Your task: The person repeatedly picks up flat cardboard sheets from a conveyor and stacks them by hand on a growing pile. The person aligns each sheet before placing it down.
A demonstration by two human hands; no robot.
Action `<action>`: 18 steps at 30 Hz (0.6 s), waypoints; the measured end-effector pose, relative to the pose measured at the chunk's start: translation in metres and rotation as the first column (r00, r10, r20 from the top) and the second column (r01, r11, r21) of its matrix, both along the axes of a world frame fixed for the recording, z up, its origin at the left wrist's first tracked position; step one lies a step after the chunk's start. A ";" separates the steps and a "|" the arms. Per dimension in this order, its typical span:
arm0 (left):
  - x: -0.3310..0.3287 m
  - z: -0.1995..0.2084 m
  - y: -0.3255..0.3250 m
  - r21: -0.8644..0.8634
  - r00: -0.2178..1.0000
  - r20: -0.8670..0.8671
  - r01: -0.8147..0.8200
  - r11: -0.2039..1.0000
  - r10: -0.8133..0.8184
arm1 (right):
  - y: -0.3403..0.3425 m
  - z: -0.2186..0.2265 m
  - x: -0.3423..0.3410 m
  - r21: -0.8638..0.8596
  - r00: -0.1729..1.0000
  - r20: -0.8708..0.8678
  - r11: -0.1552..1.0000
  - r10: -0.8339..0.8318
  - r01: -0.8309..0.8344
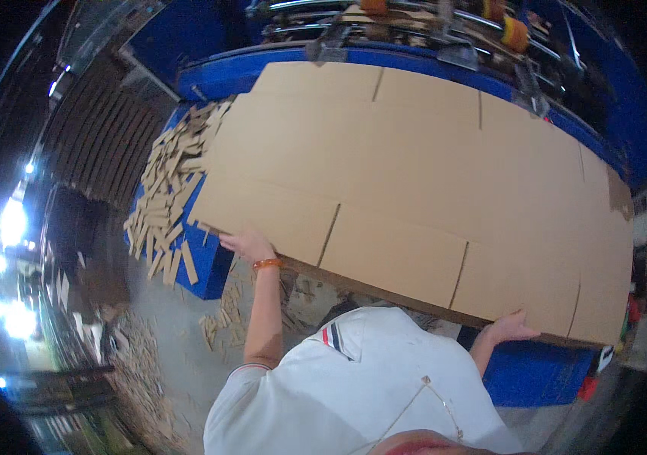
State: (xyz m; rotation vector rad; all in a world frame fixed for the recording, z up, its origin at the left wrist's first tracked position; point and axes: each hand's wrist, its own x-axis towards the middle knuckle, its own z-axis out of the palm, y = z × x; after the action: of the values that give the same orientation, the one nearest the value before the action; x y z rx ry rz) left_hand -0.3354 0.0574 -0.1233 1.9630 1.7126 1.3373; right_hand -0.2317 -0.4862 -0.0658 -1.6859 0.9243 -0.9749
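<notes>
A large flat cardboard box blank [414, 167] with dark slots cut into its near and far edges spans the middle of the view. Its near edge looks thick, as if several blanks lie stacked. At the left part of that edge, my left hand [249, 245], with an orange bracelet at the wrist, is closed on the cardboard. Farther right, my right hand [513, 327] grips the same near edge. The fingers beneath the edge are partly hidden on both hands.
Behind the cardboard stands a blue machine [225, 73] with metal rods and orange rollers [515, 34]. Cardboard offcuts [164, 201] heap on a blue surface at left, and more scraps [225, 322] litter the floor. A blue support [540, 375] shows below the right end.
</notes>
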 end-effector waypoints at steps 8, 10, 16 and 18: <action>0.056 0.108 0.121 0.084 0.843 -0.474 0.330 0.940 -0.254 | -0.036 -0.025 -0.013 -0.623 0.966 -0.173 0.781 -0.193 0.044; 0.066 0.105 0.190 -0.058 0.819 -0.491 0.310 0.949 -0.297 | -0.035 -0.038 -0.002 -0.743 0.997 -0.065 0.665 0.029 -0.068; 0.088 0.090 0.273 -0.551 0.606 -0.446 0.394 0.735 -0.659 | 0.033 0.008 0.000 -0.758 0.864 -0.503 0.461 0.038 -0.462; 0.086 0.080 0.277 -0.553 0.639 -0.354 0.446 0.704 -0.683 | 0.031 0.005 0.004 -0.721 0.847 -0.529 0.502 0.046 -0.478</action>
State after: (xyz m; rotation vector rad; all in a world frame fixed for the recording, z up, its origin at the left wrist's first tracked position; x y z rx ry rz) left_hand -0.2493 0.3345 -0.0433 2.4270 1.1740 0.1546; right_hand -0.2275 -0.4550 -0.0608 -2.9019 0.3876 -0.8583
